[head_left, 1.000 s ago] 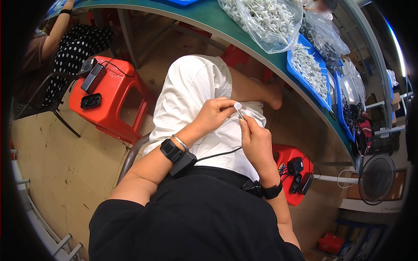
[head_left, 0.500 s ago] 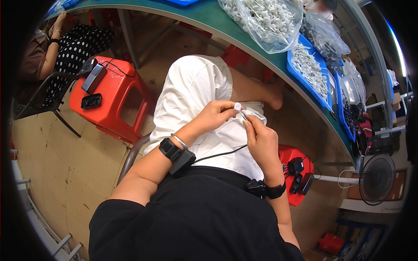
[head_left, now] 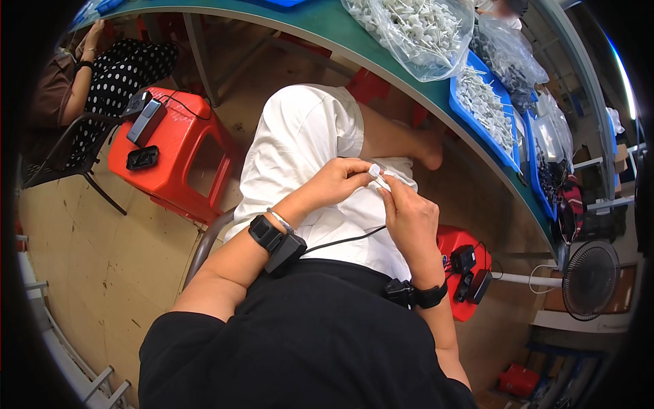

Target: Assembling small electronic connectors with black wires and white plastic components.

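Observation:
Above my lap, both hands meet around a small white plastic part [head_left: 375, 170] with a wider head and a short stem. My left hand [head_left: 336, 182] is closed, pinching the head end between thumb and fingertips. My right hand [head_left: 413, 213] is closed too, its thumb and forefinger at the stem end. The curled fingers hide whatever else lies in the right palm. White trousers [head_left: 300, 136] are right behind the hands. A black cable [head_left: 347, 240] runs across the lap below them.
A green table [head_left: 320, 24] curves along the far side. On it are a clear bag [head_left: 446, 65] and a blue tray [head_left: 509, 153] with similar white parts. Red stools [head_left: 178, 146] stand left and right, holding black devices. A fan [head_left: 590, 281] stands right; a seated person [head_left: 75, 95] is far left.
The white part has turned between my fingers and now shows a pale stem. A thin metallic piece seen earlier at my right fingertips is no longer visible. Both arms are nearly still.

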`<state>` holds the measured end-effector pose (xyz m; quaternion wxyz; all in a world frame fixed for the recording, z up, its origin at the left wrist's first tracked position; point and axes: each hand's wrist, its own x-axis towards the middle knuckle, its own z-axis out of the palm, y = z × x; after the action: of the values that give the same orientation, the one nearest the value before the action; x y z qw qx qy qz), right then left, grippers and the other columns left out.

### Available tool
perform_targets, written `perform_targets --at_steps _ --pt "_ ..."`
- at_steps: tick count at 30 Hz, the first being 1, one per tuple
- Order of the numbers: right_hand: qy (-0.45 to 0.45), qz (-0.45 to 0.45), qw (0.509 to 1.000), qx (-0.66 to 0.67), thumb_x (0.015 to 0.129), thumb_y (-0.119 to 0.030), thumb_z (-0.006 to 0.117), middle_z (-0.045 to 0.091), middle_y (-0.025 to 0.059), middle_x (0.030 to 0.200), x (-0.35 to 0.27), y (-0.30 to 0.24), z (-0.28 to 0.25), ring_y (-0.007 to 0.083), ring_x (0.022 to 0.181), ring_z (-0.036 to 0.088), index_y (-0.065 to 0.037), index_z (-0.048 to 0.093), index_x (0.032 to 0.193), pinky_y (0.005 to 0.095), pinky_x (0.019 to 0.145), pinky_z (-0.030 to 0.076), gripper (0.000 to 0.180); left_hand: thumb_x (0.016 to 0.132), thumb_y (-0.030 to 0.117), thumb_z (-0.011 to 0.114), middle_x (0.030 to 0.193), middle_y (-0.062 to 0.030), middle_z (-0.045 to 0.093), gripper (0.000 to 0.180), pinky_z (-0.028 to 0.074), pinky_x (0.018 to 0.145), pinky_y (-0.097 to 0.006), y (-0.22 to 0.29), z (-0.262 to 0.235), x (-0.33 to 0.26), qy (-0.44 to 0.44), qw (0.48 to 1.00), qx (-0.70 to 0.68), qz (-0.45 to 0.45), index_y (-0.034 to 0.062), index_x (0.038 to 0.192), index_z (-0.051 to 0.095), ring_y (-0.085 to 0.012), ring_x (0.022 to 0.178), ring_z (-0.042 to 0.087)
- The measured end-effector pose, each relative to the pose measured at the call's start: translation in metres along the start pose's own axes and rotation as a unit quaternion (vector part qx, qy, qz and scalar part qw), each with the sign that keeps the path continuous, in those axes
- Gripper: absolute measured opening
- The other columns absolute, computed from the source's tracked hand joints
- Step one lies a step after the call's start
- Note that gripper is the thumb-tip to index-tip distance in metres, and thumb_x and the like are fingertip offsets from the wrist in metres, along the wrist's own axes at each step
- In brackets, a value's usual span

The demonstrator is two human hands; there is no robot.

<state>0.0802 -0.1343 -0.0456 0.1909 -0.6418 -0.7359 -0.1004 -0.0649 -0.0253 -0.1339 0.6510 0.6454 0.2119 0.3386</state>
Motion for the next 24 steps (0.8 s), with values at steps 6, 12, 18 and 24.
perform_targets --at_steps 6,12,18,24 --pt "-0.005 -0.01 1.0 -0.013 0.092 -0.022 0.066 0.06 0.0058 0.068 0.0 0.0012 -0.0004 0.0253 0.056 0.063 -0.013 0.067 0.112 0.0379 0.051 0.048 0.022 0.098 0.014 0.061 0.084 -0.0025 0.063 0.025 0.046 0.07 -0.025 0.0041 -0.0018 -0.0015 -0.001 1.0 0.023 0.007 0.0007 0.117 0.07 -0.0087 0.078 0.056" --pt "-0.01 -0.023 0.999 -0.037 0.09 -0.023 0.068 0.06 0.005 0.067 0.0008 0.0024 -0.0032 0.0245 0.055 0.062 -0.013 0.068 0.109 0.0368 0.05 0.048 0.021 0.099 0.017 0.061 0.084 -0.0023 0.062 0.026 0.044 0.068 -0.025 -0.0002 -0.0024 -0.0016 -0.009 0.999 0.045 0.015 -0.0002 0.116 0.07 -0.0083 0.076 0.053" --pt "-0.01 -0.046 0.997 -0.068 0.089 -0.022 0.069 0.057 0.0046 0.065 0.0013 0.0036 -0.0057 0.0247 0.054 0.06 -0.012 0.069 0.106 0.0369 0.05 0.047 0.02 0.099 0.016 0.061 0.084 -0.0014 0.062 0.025 0.043 0.067 -0.025 0.0031 -0.0025 -0.0018 -0.022 0.998 0.053 0.006 -0.0011 0.115 0.07 -0.0074 0.075 0.051" --pt "0.003 -0.024 0.999 -0.027 0.089 -0.023 0.069 0.058 0.0051 0.065 -0.0015 0.0038 -0.0021 0.0249 0.054 0.061 -0.011 0.068 0.105 0.0373 0.049 0.047 0.019 0.099 0.015 0.06 0.086 -0.0012 0.062 0.024 0.043 0.067 -0.024 0.0016 -0.0038 -0.001 -0.024 0.999 0.038 0.009 -0.001 0.115 0.069 -0.0068 0.075 0.05"
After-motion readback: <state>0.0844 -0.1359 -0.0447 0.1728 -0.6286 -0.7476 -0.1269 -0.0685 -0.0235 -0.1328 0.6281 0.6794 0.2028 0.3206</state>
